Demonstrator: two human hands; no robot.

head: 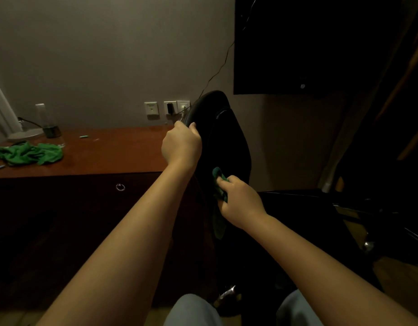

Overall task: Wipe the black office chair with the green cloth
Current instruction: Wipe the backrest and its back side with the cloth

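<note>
Left hand grips black office chair backrest edge; right hand, at 5 o'clock, presses bunched green cloth against backrest.

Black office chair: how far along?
Done: green cloth is in the right hand, on the chair. In hand: left hand holds the backrest's edge while the cloth presses its lower part. Left: no wiped area is discernible on the dark surface; parts beyond the backrest look not yet reached.
</note>
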